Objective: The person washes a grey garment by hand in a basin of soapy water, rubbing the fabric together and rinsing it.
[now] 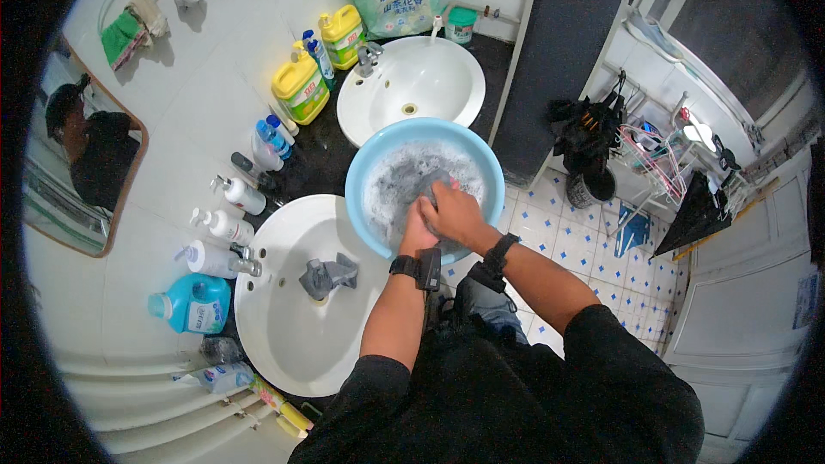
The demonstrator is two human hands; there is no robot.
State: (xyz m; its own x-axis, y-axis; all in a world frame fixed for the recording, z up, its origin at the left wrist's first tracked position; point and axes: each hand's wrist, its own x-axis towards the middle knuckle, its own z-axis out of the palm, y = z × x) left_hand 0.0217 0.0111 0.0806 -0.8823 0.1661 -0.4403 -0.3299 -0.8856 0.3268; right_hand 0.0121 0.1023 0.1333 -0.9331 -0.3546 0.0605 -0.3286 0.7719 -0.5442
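A light blue tub [353, 193] sits in the middle of the frame, with white, bubbly water [388, 174] inside. A wet grey cloth [436, 180] is in the tub, right at the two hands. The right hand [457, 215] has its fingers bent in tight, holding the cloth. The left hand [418, 230] is close beside it and touches the cloth, but its fingers are mostly hidden, so I cannot tell how far they are bent. At the lower left of the middle, a small grey rag [329, 275] lies in a white sink [288, 339].
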